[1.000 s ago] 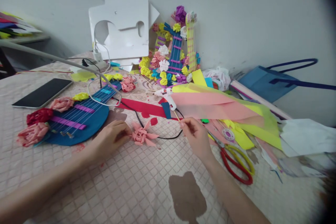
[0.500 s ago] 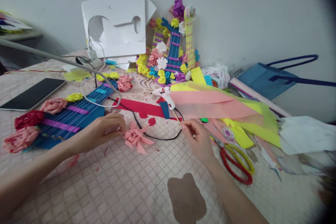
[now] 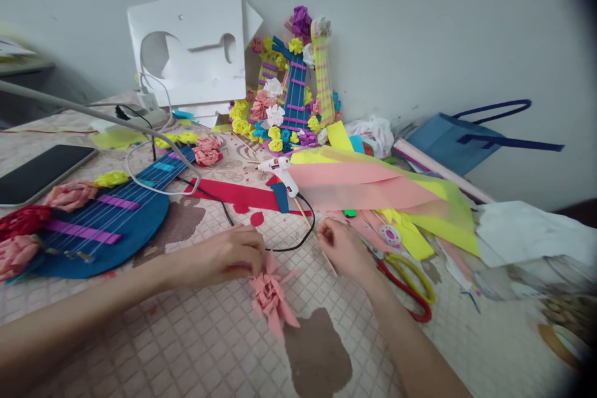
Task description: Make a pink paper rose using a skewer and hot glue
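My left hand (image 3: 233, 255) pinches a pink paper flower (image 3: 272, 295) with pointed petals, holding it just above the checkered tablecloth (image 3: 196, 348). My right hand (image 3: 342, 247) grips a thin wooden stick (image 3: 311, 229) that slants up toward the white glue gun (image 3: 278, 169). The two hands are a short gap apart, with the flower below and between them. A black cord (image 3: 298, 239) loops just behind the hands.
A blue paper guitar (image 3: 93, 224) with paper roses lies at the left, a phone (image 3: 37, 169) beyond it. Red-and-yellow scissors (image 3: 410, 280) lie right of my right hand. Pink and yellow paper sheets (image 3: 373, 183), decorated guitars (image 3: 293, 90) and a blue bag (image 3: 457, 140) stand behind.
My left hand has carried the pink flower right and toward me. My right hand has drawn back slightly with the stick. The view has shifted right.
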`<action>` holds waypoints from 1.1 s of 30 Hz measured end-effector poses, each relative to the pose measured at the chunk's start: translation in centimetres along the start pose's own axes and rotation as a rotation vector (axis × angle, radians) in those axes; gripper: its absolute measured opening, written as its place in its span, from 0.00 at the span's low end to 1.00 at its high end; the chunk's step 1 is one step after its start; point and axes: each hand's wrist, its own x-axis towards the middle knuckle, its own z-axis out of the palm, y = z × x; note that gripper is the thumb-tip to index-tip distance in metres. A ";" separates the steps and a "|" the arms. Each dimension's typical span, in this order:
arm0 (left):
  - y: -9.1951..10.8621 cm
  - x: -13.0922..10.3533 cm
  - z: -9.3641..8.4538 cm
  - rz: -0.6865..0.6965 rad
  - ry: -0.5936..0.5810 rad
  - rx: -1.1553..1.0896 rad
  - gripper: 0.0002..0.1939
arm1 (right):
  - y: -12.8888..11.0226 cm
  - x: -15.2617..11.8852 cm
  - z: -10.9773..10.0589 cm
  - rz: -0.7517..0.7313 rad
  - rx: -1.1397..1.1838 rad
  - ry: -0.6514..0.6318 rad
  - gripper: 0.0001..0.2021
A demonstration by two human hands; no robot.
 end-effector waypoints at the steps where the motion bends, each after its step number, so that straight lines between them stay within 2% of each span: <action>1: -0.2 0.1 0.0 -0.010 0.007 0.022 0.10 | -0.1 0.0 0.1 -0.002 -0.012 -0.006 0.04; 6: -0.8 -0.5 -0.5 -0.055 0.036 0.046 0.08 | -0.5 0.3 0.7 0.033 -0.091 0.009 0.03; 10: -0.8 -1.3 -1.3 -0.177 0.066 -0.057 0.07 | -0.3 0.1 0.2 0.051 -0.126 -0.040 0.04; 15: -1.4 -2.0 -1.8 -0.362 0.233 -0.041 0.06 | -0.1 -0.5 -1.2 0.066 -0.142 -0.102 0.05; 18: -1.9 -2.2 -1.7 -0.444 0.304 -0.015 0.08 | -0.5 -0.5 -1.7 0.061 -0.092 -0.043 0.05; 21: -2.1 -2.3 -1.4 -0.483 0.346 0.005 0.09 | -1.9 -0.4 -2.0 -0.061 0.057 0.026 0.05; 26: -1.8 -2.4 -1.6 -0.473 0.396 0.050 0.08 | -4.8 0.9 -1.3 -0.335 0.142 -0.069 0.09; 28: -1.5 -2.4 -1.9 -0.432 0.345 0.006 0.09 | -5.6 2.1 -0.7 -0.456 0.108 -0.140 0.14; 30: -1.0 -2.4 -2.0 -0.375 0.242 -0.056 0.08 | -6.2 3.6 -0.1 -0.563 0.053 -0.204 0.19; 33: -0.4 -2.4 -1.6 -0.331 0.132 -0.081 0.07 | -6.6 5.6 0.8 -0.694 -0.040 -0.266 0.20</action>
